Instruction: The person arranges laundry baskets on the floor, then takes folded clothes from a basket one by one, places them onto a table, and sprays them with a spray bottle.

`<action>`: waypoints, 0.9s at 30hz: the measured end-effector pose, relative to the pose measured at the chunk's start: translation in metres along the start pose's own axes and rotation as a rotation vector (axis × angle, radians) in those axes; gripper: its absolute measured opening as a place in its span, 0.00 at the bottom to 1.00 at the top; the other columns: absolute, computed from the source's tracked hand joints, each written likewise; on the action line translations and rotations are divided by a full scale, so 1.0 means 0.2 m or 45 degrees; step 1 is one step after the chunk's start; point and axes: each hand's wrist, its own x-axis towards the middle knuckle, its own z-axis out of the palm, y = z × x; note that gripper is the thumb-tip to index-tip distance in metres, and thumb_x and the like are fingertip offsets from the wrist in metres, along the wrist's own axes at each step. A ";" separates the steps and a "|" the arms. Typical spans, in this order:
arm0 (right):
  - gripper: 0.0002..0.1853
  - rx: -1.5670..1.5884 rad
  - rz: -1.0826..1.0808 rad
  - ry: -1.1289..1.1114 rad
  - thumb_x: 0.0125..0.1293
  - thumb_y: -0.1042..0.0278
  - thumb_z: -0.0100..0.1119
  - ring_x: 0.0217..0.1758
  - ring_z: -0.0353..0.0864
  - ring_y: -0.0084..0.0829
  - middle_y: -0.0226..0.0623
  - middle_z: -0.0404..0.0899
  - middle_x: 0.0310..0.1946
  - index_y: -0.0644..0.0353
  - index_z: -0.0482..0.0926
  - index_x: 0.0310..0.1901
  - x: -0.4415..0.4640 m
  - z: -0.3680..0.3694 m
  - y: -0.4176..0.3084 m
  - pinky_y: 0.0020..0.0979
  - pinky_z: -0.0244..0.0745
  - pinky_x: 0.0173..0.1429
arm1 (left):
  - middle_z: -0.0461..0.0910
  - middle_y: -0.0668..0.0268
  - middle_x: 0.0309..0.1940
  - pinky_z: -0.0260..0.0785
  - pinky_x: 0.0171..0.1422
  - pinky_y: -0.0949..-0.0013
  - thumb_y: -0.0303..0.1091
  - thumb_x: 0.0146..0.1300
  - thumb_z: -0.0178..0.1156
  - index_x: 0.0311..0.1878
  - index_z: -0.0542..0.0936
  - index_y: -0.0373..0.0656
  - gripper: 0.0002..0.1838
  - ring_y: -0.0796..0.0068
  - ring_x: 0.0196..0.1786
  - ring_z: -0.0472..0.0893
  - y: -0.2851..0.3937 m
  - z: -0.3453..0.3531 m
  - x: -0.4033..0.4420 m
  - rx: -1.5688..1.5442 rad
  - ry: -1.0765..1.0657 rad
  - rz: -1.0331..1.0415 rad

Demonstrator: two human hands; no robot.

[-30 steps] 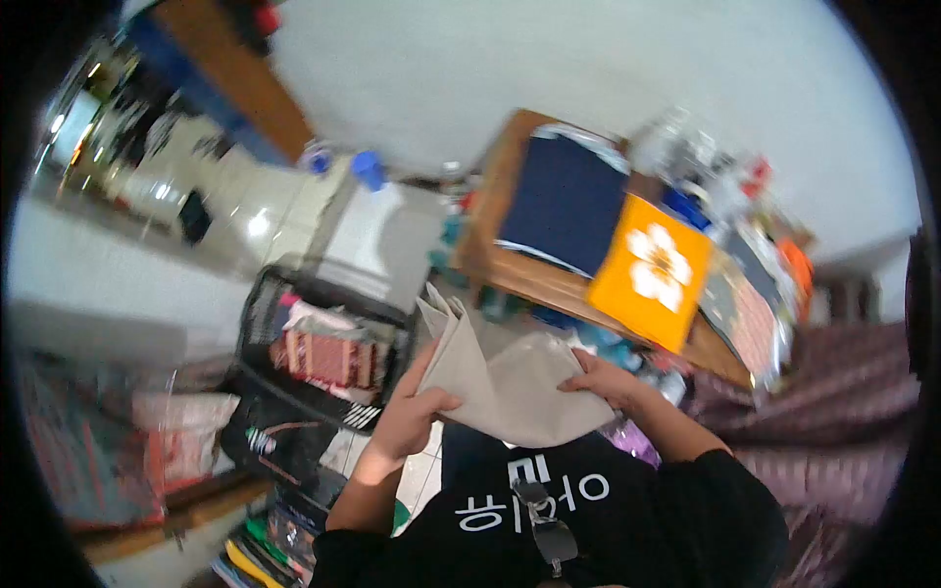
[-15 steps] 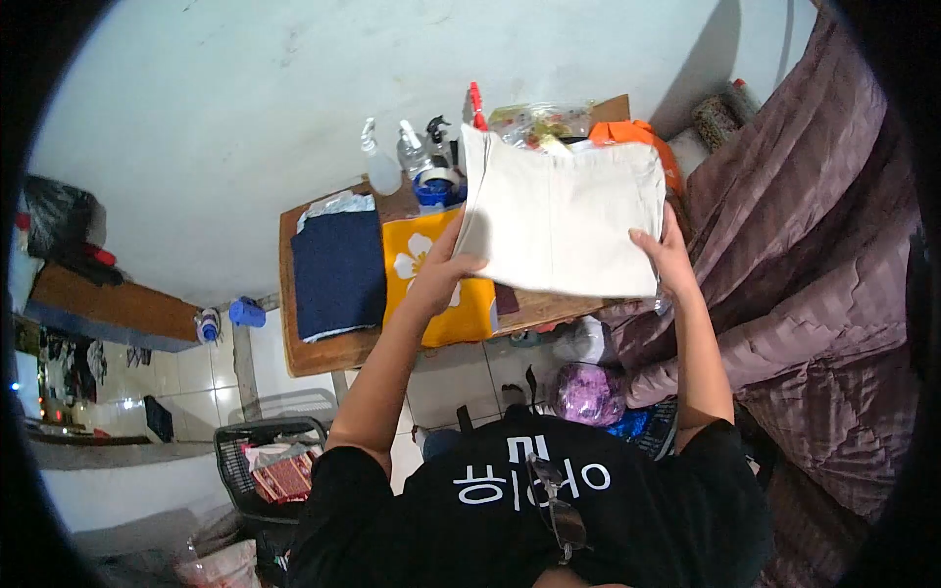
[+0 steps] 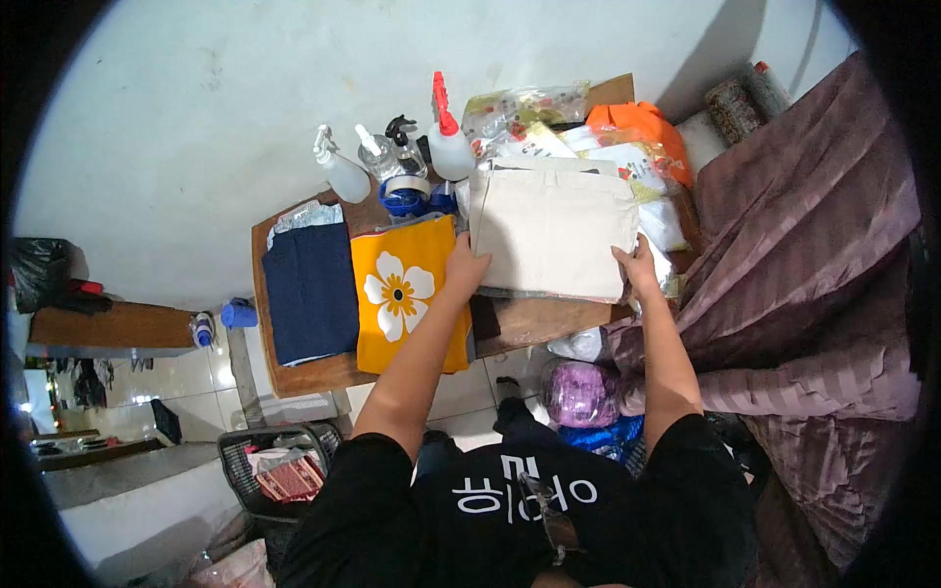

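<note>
A folded cream cloth (image 3: 554, 230) lies over a stack on the right part of the wooden table, with darker edges showing under its front. My left hand (image 3: 467, 267) grips its left edge, and the fingers are partly hidden beneath. On the opposite side, my right hand (image 3: 638, 270) holds the lower right corner with the thumb on top. Just left of my left hand is a folded yellow cloth (image 3: 377, 338) with a white flower print. Beyond that lies a folded navy cloth (image 3: 312, 294).
Several spray bottles (image 3: 345, 176) and a tape roll (image 3: 404, 186) stand along the wall. Plastic packets (image 3: 627, 162) and an orange bag (image 3: 642, 122) crowd the back right. A purple curtain (image 3: 814, 255) hangs at right. On the floor are a black basket (image 3: 235, 461) and a purple wrapped bundle (image 3: 580, 394).
Both hands have lowered the cream cloth from a raised, tilted position onto the stack. The red-topped spray bottle and packets behind it show more now. The view has shifted slightly.
</note>
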 end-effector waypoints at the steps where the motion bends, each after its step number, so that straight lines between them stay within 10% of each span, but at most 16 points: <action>1: 0.31 -0.035 -0.017 0.042 0.56 0.78 0.61 0.47 0.77 0.34 0.47 0.75 0.46 0.67 0.58 0.60 -0.02 0.01 -0.02 0.30 0.72 0.49 | 0.77 0.47 0.45 0.69 0.53 0.62 0.27 0.49 0.61 0.57 0.67 0.34 0.29 0.55 0.49 0.78 0.09 -0.04 -0.02 0.029 -0.002 0.001; 7: 0.31 -0.432 -0.008 0.189 0.57 0.74 0.62 0.42 0.78 0.30 0.46 0.78 0.40 0.64 0.59 0.60 -0.13 0.04 -0.16 0.28 0.72 0.44 | 0.74 0.44 0.50 0.67 0.56 0.58 0.27 0.49 0.62 0.59 0.64 0.34 0.32 0.48 0.53 0.75 0.23 -0.10 -0.11 0.115 -0.119 -0.132; 10: 0.33 -0.698 -0.232 0.244 0.55 0.71 0.64 0.40 0.79 0.36 0.49 0.79 0.37 0.63 0.58 0.61 -0.09 0.01 0.04 0.33 0.72 0.45 | 0.73 0.43 0.51 0.66 0.56 0.56 0.25 0.50 0.61 0.61 0.60 0.36 0.33 0.46 0.52 0.74 0.18 -0.05 -0.12 0.161 -0.033 -0.090; 14: 0.39 -1.182 0.119 0.393 0.49 0.69 0.66 0.49 0.74 0.52 0.54 0.74 0.48 0.62 0.56 0.63 -0.15 0.12 -0.22 0.45 0.68 0.53 | 0.69 0.41 0.54 0.64 0.59 0.55 0.22 0.52 0.57 0.63 0.58 0.37 0.33 0.44 0.56 0.71 0.20 -0.03 -0.15 0.120 0.021 -0.084; 17: 0.41 -1.420 -0.420 0.430 0.47 0.71 0.65 0.53 0.70 0.52 0.52 0.71 0.50 0.60 0.56 0.64 -0.14 0.30 -0.33 0.46 0.65 0.56 | 0.63 0.40 0.59 0.59 0.63 0.54 0.19 0.51 0.53 0.64 0.59 0.38 0.33 0.41 0.61 0.64 0.19 -0.05 -0.20 0.328 0.049 0.169; 21: 0.37 -0.893 -1.060 0.072 0.47 0.75 0.62 0.58 0.65 0.53 0.54 0.67 0.53 0.63 0.60 0.62 0.01 0.86 -0.46 0.44 0.59 0.64 | 0.60 0.40 0.60 0.55 0.66 0.52 0.17 0.50 0.51 0.61 0.64 0.38 0.30 0.40 0.62 0.62 0.24 -0.09 -0.38 0.542 0.194 0.640; 27: 0.48 -0.347 -0.731 -0.094 0.43 0.70 0.69 0.60 0.67 0.48 0.55 0.65 0.57 0.65 0.53 0.66 0.62 1.62 -0.52 0.38 0.63 0.63 | 0.68 0.49 0.54 0.59 0.64 0.57 0.17 0.50 0.54 0.54 0.70 0.39 0.24 0.47 0.60 0.66 0.17 -0.32 -0.89 0.144 -0.026 0.477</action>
